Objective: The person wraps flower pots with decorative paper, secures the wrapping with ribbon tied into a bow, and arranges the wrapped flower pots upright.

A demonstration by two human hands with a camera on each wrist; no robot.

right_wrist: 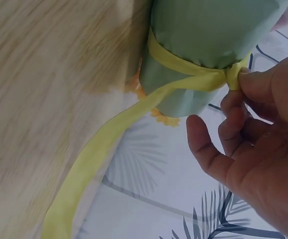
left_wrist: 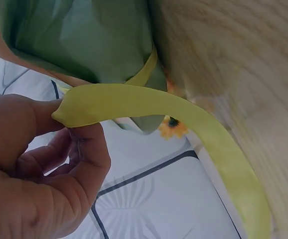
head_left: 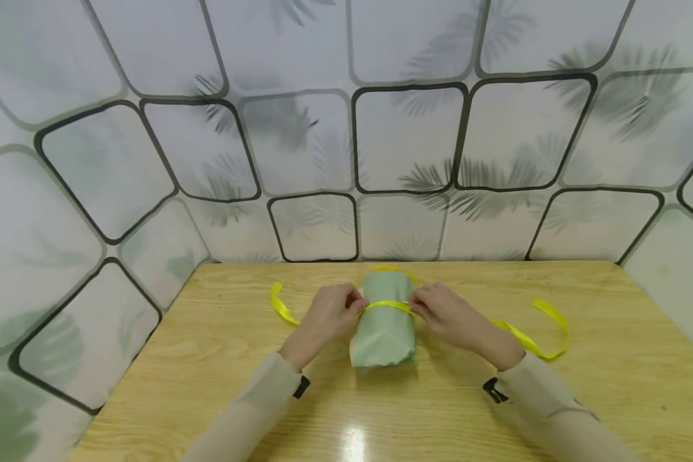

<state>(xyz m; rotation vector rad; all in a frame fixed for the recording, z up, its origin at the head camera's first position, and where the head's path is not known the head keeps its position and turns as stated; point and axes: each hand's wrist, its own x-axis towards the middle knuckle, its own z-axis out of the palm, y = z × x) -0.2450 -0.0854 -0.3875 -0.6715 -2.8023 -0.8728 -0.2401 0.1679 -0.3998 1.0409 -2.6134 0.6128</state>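
A pale green wrapped bundle (head_left: 384, 343) lies lengthwise on the table, pointing away from me. Around its middle runs a yellow ribbon (head_left: 388, 304). On the left side of the bundle, my left hand (head_left: 330, 311) pinches the ribbon between thumb and fingertip. Opposite it, my right hand (head_left: 447, 314) pinches the ribbon close against the wrapping. The right wrist view shows the ribbon strands (right_wrist: 226, 77) meeting at the right fingertips. Orange-yellow petals of a flower (left_wrist: 174, 128) peek out past the bundle's far end.
Loose ribbon tails trail over the wooden table (head_left: 219, 359) on both sides, a short left tail (head_left: 280, 303) and a curling right tail (head_left: 557, 324). A patterned curtain (head_left: 404, 141) with leaf prints closes off the table's back and sides.
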